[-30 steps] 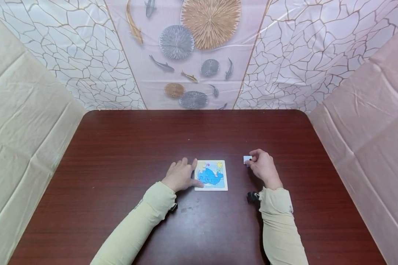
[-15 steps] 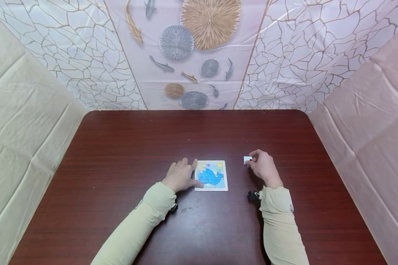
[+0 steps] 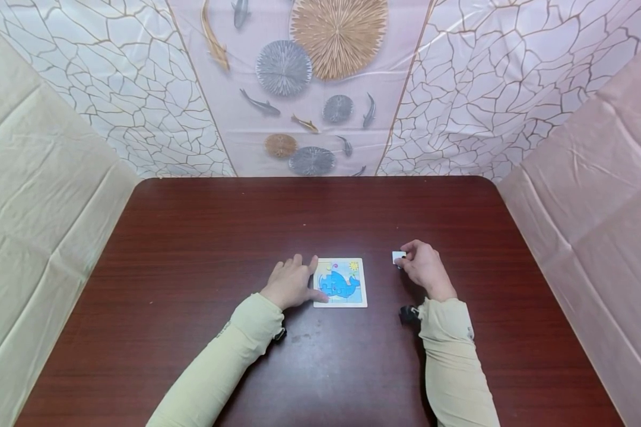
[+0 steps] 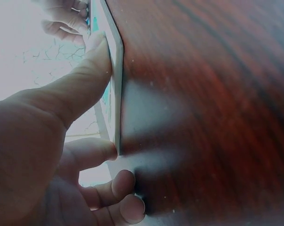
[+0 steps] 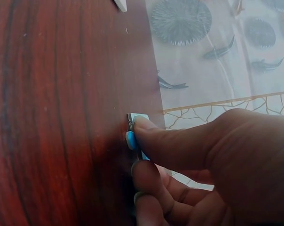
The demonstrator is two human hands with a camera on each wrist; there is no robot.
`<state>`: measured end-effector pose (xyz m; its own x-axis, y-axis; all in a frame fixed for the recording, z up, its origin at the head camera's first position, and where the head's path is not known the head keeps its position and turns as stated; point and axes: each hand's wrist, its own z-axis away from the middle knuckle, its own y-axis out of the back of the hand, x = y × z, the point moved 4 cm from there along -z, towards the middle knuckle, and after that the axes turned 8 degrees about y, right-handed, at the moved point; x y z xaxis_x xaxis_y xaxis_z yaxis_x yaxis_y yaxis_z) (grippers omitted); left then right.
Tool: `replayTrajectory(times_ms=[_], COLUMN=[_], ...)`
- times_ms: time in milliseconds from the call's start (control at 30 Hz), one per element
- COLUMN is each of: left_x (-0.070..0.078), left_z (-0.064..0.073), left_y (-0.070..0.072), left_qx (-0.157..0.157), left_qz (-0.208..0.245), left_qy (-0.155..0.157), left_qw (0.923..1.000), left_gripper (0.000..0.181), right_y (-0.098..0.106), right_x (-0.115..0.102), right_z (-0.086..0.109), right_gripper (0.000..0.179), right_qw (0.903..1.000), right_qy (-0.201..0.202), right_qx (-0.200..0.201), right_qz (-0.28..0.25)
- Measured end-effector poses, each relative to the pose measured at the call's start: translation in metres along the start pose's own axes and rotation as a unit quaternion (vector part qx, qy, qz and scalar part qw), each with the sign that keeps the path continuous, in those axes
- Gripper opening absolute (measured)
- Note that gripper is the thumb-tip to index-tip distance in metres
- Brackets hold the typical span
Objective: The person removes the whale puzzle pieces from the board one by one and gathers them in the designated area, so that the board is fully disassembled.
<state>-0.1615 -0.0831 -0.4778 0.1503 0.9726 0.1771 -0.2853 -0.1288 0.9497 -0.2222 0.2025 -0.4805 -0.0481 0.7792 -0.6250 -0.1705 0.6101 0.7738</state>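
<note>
A square jigsaw puzzle [image 3: 347, 286] in a white frame lies on the table, showing a blue whale and a yellow sun. Its upper left part has a plain cream patch. My left hand [image 3: 291, 283] holds the frame's left side, the thumb over the near edge and the index finger at the far left corner, as the left wrist view also shows. To the right of the puzzle, apart from it, my right hand [image 3: 424, 270] pinches a small jigsaw piece [image 3: 397, 257] between thumb and fingers. The right wrist view shows the piece's pale face and a blue knob [image 5: 130, 140].
The dark red-brown wooden table [image 3: 246, 219] reaches back to a patterned cloth wall [image 3: 310, 89]. Plain cream cloth hangs along the left side [image 3: 43, 207] and the right side. Black straps with cameras [image 3: 408, 315] sit at the wrists.
</note>
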Motion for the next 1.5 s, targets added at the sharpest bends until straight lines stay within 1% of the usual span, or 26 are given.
replayTrajectory(times_ms=[333,700,1067,1500], left_x=[-0.0008,-0.0011,-0.0014,-0.0018], left_z=[0.0002,-0.0004,0.0002,-0.0001], left_y=[-0.0003,-0.0001,-0.0011,-0.0009], left_qx=[0.003,-0.001,0.002,0.0], left_qz=[0.002,0.006,0.004,0.007], left_qy=[-0.001,-0.001,0.0,0.0], left_qw=[1.0,1.0,1.0,1.0], left_gripper=[0.101,0.101,0.101,0.101], right_y=[0.0009,0.0009,0.0011,-0.0002], right_x=[-0.0005,-0.0005,0.0006,0.0], right_z=[-0.0017,-0.002,-0.0018,-0.0006], right_gripper=[0.033,0.033,0.033,0.031], right_qw=[0.9999,0.9998,0.9999,0.9998], right_qy=[0.003,0.007,-0.003,0.004], right_qx=[-0.011,-0.016,-0.015,-0.018], right_qz=[0.006,0.008,-0.005,-0.009])
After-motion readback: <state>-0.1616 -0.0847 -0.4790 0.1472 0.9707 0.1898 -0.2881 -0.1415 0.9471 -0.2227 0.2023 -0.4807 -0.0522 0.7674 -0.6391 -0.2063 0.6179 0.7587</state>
